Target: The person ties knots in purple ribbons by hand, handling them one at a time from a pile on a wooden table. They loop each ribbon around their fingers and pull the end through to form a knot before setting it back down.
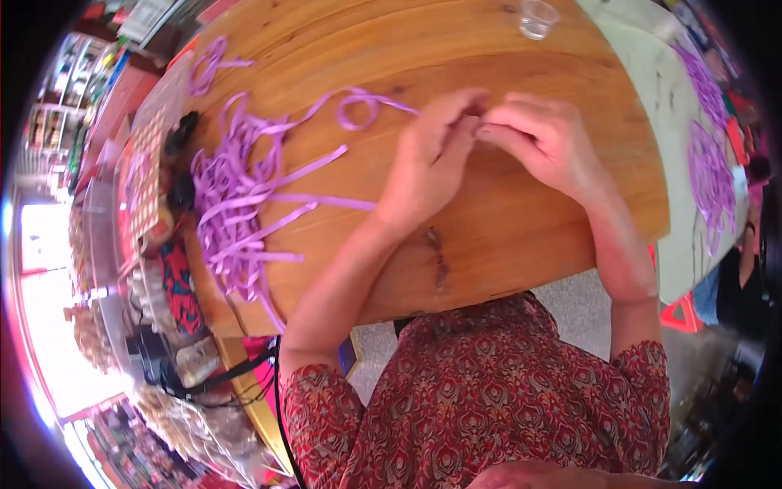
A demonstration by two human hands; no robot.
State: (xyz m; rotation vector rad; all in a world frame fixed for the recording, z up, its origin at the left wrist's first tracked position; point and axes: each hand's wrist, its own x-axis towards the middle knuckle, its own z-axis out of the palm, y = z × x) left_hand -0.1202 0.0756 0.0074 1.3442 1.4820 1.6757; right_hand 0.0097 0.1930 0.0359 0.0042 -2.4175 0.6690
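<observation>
A loose pile of purple ribbon (236, 187) lies on the left part of the wooden table (521, 236). From it one strand loops across the wood and runs up to my left hand (432, 159), which is closed with the ribbon passing behind its fingers. My right hand (546, 138) is closed too, thumb and fingers pinched together. The fingertips of both hands meet above the table. Whatever lies between the right fingertips is too small and hidden to make out.
A small clear cup (538, 19) stands near the table's far edge. Another purple ribbon piece (210, 69) lies at the far left. On the right, a pale table (680, 236) bears more purple ribbon (710, 175). A woven basket (149, 175) and dark items crowd the left edge.
</observation>
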